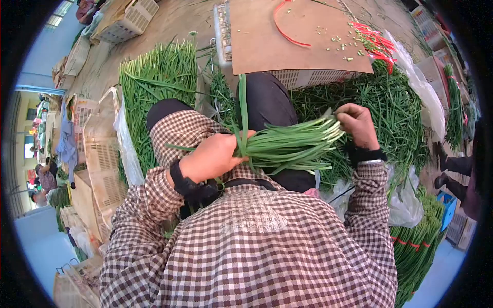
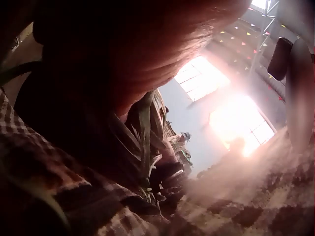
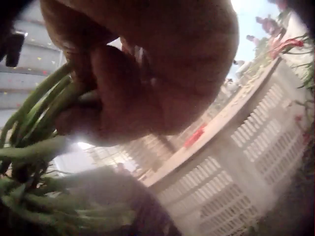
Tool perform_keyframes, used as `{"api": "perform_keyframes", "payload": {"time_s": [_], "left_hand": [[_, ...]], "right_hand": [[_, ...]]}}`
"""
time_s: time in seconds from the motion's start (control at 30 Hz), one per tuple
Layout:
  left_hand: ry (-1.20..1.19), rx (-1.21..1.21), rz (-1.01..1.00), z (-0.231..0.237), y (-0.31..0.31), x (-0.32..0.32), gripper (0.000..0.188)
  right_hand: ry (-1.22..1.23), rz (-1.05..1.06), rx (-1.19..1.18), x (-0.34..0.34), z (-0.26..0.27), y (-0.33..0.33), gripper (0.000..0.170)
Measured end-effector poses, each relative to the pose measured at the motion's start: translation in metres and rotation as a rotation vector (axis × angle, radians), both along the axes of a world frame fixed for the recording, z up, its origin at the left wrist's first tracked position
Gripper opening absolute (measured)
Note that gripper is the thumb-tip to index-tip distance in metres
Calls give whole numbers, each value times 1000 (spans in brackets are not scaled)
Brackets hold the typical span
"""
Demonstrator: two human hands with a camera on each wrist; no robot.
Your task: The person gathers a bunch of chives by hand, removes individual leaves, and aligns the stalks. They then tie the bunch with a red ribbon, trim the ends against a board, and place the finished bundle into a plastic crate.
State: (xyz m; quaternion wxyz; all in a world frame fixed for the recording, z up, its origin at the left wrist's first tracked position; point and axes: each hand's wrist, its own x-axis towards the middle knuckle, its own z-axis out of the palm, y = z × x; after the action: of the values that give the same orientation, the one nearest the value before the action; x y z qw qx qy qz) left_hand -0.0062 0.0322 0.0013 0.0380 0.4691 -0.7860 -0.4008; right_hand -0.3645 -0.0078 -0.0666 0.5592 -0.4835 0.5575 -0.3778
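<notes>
Across the lap lies a bunch of garlic chives [image 1: 292, 143], its pale cut ends pointing right. My left hand [image 1: 213, 156] grips the bunch near its left part, thumb and fingers wrapped round it. One long green leaf stands up beside that grip. At the pale ends, my right hand [image 1: 357, 123] has its fingers curled and pinches the end of a stalk. The right wrist view shows that hand [image 3: 147, 83] close up, with green stalks [image 3: 39, 108] running to its fingertips. In the left wrist view the hand [image 2: 133, 54] is dark and mostly hides the bunch.
A brown board [image 1: 303, 36] on a white crate [image 3: 211, 191] stands ahead, with red ties [image 1: 372, 41] and green bits on it. Loose greens [image 1: 370, 102] are heaped at right, and more chives [image 1: 159, 77] are stacked at left. Tied bunches [image 1: 416, 251] lie at lower right.
</notes>
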Motion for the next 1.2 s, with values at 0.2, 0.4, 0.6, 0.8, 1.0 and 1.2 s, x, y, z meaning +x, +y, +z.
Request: {"api": "perform_keyframes", "payload": {"time_s": [0.2, 0.4, 0.6, 0.8, 1.0, 1.2], "left_hand": [[253, 221, -67, -38, -21, 20, 32], [274, 776, 284, -20, -23, 16, 42], [354, 854, 313, -23, -24, 19, 38], [437, 966, 359, -31, -32, 24, 34], [438, 976, 276, -37, -33, 31, 38], [443, 1050, 209, -40, -37, 35, 47]], "right_hand": [[318, -111, -226, -39, -20, -24, 11], [263, 22, -380, 4, -3, -27, 17], [533, 367, -563, 42, 24, -32, 23], [487, 425, -644, 77, 38, -52, 35], [481, 515, -765, 74, 29, -47, 30], [633, 494, -757, 78, 34, -43, 30]]}}
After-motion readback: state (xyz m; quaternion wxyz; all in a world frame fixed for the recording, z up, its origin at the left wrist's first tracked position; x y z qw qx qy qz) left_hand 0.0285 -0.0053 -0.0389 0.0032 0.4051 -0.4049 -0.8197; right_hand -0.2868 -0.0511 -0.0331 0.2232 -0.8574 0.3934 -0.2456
